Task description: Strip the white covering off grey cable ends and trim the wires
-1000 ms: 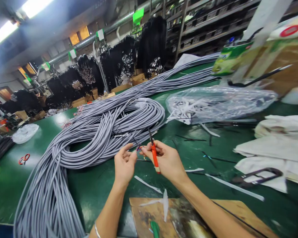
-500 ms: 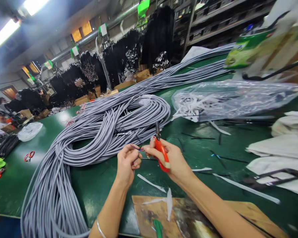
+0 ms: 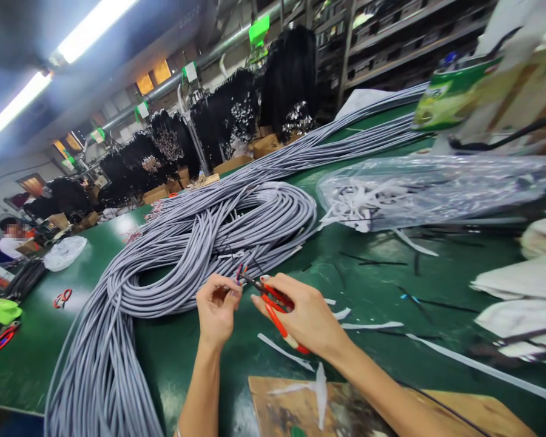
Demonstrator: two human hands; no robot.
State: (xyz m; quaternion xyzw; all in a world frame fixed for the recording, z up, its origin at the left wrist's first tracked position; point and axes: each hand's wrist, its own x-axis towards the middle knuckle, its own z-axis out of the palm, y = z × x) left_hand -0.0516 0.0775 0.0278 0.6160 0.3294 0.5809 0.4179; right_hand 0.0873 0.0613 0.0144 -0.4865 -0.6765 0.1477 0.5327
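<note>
My left hand [image 3: 218, 309] is pinched around the end of a cable whose thin coloured wires [image 3: 241, 273] stick up from the fingertips. My right hand [image 3: 303, 309] is wrapped round red-handled pliers [image 3: 279, 321], either cutters or pliers of some kind. Their dark jaws point left and reach the wires; I cannot tell whether they touch them. Just behind both hands lies a large looped bundle of grey cables [image 3: 177, 273], spread over the green table [image 3: 236, 376].
A clear plastic bag [image 3: 437, 188] of white strips lies at the back right. White cloth gloves [image 3: 519, 279] are at the right edge, a stained board [image 3: 282, 406] in front. Small red-handled snips [image 3: 62, 298] lie left. A person [image 3: 11, 240] is far left.
The pliers have turned from pointing up to pointing left, with their jaws now at the wires. My left hand has moved slightly left, and the wires now point upward.
</note>
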